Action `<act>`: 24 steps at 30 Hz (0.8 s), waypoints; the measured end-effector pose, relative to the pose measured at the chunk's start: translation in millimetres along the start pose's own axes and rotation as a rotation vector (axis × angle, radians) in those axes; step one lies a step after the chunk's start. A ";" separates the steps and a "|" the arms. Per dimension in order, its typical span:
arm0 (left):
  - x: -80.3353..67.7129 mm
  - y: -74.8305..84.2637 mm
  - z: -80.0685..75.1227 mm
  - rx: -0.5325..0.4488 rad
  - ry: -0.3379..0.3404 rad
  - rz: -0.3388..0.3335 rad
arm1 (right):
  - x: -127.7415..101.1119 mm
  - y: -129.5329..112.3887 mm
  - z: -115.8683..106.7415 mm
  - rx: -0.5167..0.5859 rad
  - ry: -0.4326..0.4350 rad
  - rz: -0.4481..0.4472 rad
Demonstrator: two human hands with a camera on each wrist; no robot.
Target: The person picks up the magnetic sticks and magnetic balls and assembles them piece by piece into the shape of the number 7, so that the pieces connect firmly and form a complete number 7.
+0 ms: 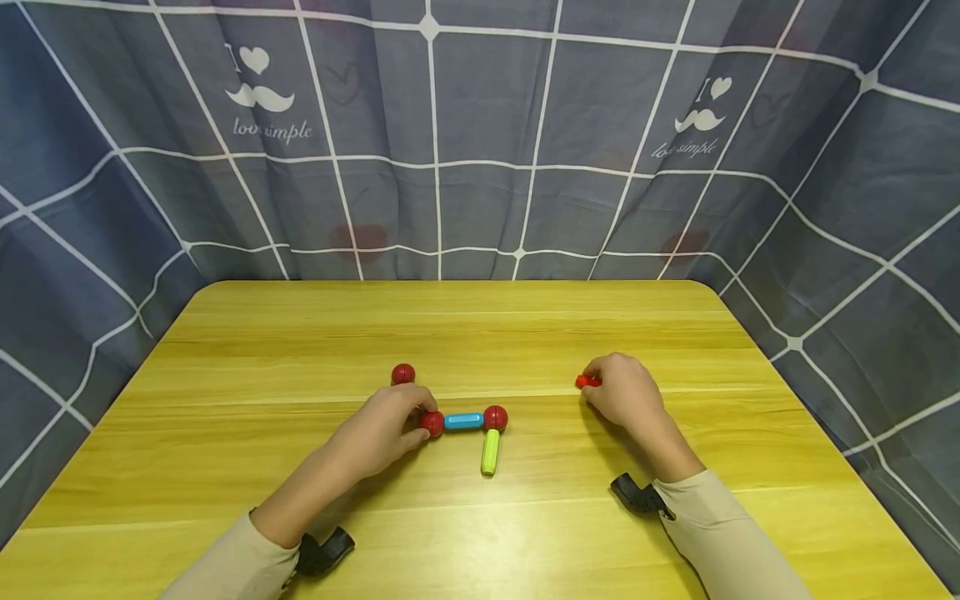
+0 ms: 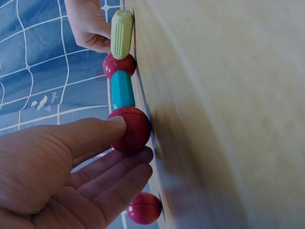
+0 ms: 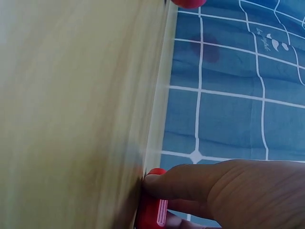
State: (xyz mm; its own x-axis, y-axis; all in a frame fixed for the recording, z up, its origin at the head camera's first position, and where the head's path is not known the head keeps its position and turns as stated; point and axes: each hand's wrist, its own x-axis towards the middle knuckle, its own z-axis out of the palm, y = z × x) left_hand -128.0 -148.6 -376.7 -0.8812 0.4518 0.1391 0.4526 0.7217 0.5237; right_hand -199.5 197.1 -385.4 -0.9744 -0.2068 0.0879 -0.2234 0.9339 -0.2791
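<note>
My left hand [image 1: 381, 429] holds a red ball [image 2: 134, 131] between thumb and fingers. From that ball a blue rod [image 1: 463, 422] runs right to a second red ball [image 1: 495, 417], and a yellow-green rod [image 1: 490, 452] extends from there toward the front of the table. Just beyond the left hand lies a separate red ball [image 1: 402, 373], partly hidden by the hand in the head view. Over to the right, my right hand [image 1: 624, 390] pinches a red rod [image 3: 152, 210] low at the tabletop; fingers cover much of it.
All the pieces are on a wood-grain table [image 1: 300, 333]. A blue-grey checked curtain [image 1: 480, 125] rises behind it and along both sides. Each wrist carries a black camera mount, the left one [image 1: 324, 552] and the right one [image 1: 637, 495] close over the tabletop.
</note>
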 end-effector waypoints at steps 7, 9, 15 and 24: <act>0.3 -0.7 0.7 0.003 0.000 -0.006 | -2.4 -6.0 -1.0 0.020 -0.033 0.031; 0.6 -0.9 0.7 0.005 0.000 -0.004 | -3.0 -8.2 -1.5 0.029 -0.047 0.034; 1.2 -0.7 -0.1 0.006 0.005 0.000 | -6.3 -16.5 -3.8 0.036 -0.082 0.042; 0.1 -0.4 -0.1 0.015 0.009 -0.017 | -12.9 -30.4 -3.4 0.034 -0.114 0.011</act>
State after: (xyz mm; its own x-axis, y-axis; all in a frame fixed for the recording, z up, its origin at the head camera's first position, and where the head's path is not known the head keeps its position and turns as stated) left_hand -128.3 -148.9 -376.8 -0.8900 0.4347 0.1376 0.4394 0.7372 0.5133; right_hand -180.1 172.4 -374.8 -0.9728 -0.2302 -0.0237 -0.2116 0.9264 -0.3115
